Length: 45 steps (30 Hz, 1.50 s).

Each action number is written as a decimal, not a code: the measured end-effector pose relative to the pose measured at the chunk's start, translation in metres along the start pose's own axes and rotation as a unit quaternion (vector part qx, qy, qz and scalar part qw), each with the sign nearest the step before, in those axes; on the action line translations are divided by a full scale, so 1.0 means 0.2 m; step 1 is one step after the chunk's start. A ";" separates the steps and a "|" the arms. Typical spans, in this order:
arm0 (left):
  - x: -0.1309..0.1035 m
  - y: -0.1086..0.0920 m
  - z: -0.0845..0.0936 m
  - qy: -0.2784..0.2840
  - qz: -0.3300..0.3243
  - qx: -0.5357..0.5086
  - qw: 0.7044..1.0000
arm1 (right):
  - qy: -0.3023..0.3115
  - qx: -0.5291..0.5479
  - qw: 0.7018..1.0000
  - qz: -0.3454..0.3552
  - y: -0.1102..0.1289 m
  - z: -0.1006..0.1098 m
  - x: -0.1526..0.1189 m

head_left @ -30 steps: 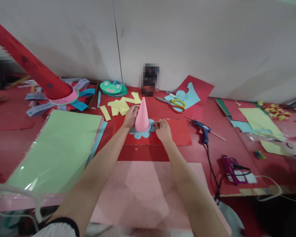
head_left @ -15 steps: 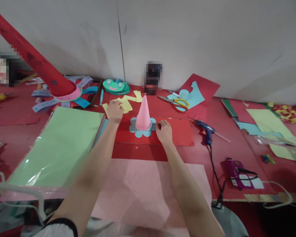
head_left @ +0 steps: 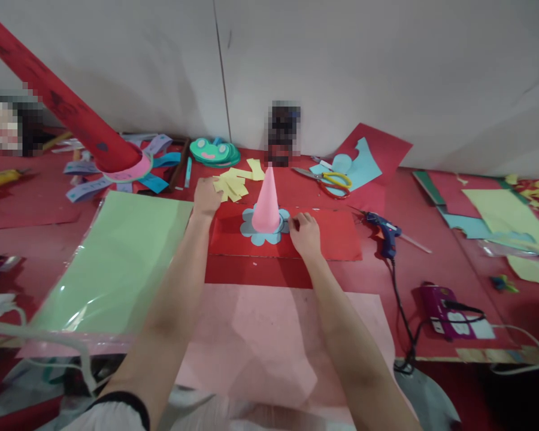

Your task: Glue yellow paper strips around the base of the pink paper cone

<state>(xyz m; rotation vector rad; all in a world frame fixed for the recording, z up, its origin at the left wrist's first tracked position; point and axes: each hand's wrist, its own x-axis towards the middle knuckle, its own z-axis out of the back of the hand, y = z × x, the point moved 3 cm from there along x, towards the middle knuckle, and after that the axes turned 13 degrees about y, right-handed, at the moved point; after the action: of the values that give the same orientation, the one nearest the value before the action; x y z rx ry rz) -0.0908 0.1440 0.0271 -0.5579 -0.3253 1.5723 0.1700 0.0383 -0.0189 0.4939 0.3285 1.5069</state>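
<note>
A pink paper cone [head_left: 266, 209] stands upright on a light blue paper flower [head_left: 260, 239], which lies on a red rectangular board [head_left: 336, 236]. To the right of the flower, my right hand [head_left: 306, 234] rests with its fingers drawn together at a petal's edge; what they pinch is too small to make out. My left hand [head_left: 207, 199] is beyond the board's left end, touching the edge of a small pile of yellow paper pieces [head_left: 233, 184]. Its fingers are slightly bent, and their tips are partly hidden.
Scissors [head_left: 330, 181] lie behind the board, near blue paper scraps [head_left: 363, 170]. A corded glue gun [head_left: 386, 232] sits to the right, above a purple box [head_left: 444, 311]. Bagged green paper [head_left: 130, 257], green frog cutouts [head_left: 215, 152] and a red tube [head_left: 72, 108] are to the left.
My left hand has shifted left off the yellow pieces, which now lie bunched to its right. My right hand stays by the flower. The whole view has moved slightly.
</note>
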 end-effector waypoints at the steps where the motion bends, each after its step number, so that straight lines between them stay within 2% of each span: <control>1: 0.00 0.01 0.01 -0.010 0.009 0.004 1.000 | 0.000 0.000 1.000 0.001 0.00 0.00 0.00; 4: -0.02 0.04 0.05 -0.038 0.090 0.029 0.995 | -0.002 -0.001 1.000 0.000 0.00 0.00 0.00; 7: -0.04 0.03 0.05 -0.037 0.155 0.049 0.986 | -0.001 -0.004 1.000 0.000 0.00 0.00 0.00; 12: -0.05 -0.02 0.01 -0.005 0.145 0.073 0.987 | 0.002 -0.008 1.000 -0.002 0.00 0.00 0.00; 18: -0.03 -0.03 0.01 0.030 0.136 0.063 0.988 | -0.004 -0.011 1.000 0.004 0.00 0.00 0.00; 23: -0.02 0.00 0.03 0.021 0.125 0.061 0.990 | -0.001 -0.007 1.000 0.002 0.00 0.00 0.00; 27: -0.03 0.01 0.08 0.017 0.101 0.061 0.993 | 0.003 -0.006 1.000 0.000 0.00 0.01 0.00; 29: -0.04 -0.03 0.13 -0.018 0.078 0.036 0.996 | 0.004 -0.003 1.000 -0.001 0.00 0.01 0.00; 30: -0.05 -0.06 0.16 -0.057 0.057 -0.003 0.997 | 0.003 -0.001 1.000 -0.002 0.00 0.01 0.00; 32: -0.08 -0.14 0.22 -0.135 -0.008 -0.116 0.984 | -0.001 0.006 1.000 -0.001 0.00 0.01 0.00; 33: -0.11 -0.19 0.24 -0.149 -0.035 -0.176 0.972 | -0.003 0.010 1.000 -0.001 0.00 0.01 0.00; 36: -0.20 -0.35 0.26 -0.095 -0.114 -0.300 0.942 | -0.001 0.030 1.000 -0.003 0.00 0.01 0.00; 40: -0.39 -0.51 0.29 -0.029 -0.176 -0.328 0.928 | -0.002 0.133 0.991 -0.024 0.01 0.04 0.00; 43: -0.52 -0.61 0.28 0.038 -0.235 -0.325 0.915 | -0.022 0.271 0.960 -0.059 0.00 0.06 0.00; 45: -0.58 -0.66 0.23 0.126 -0.255 -0.313 0.906 | -0.041 0.350 0.933 -0.069 -0.01 0.08 0.01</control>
<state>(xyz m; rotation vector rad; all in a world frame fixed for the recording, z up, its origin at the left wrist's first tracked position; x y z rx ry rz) -0.0016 0.0465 0.1523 -1.0638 -0.7242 0.8522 0.1791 0.0378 -0.0064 1.0698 0.8280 1.1972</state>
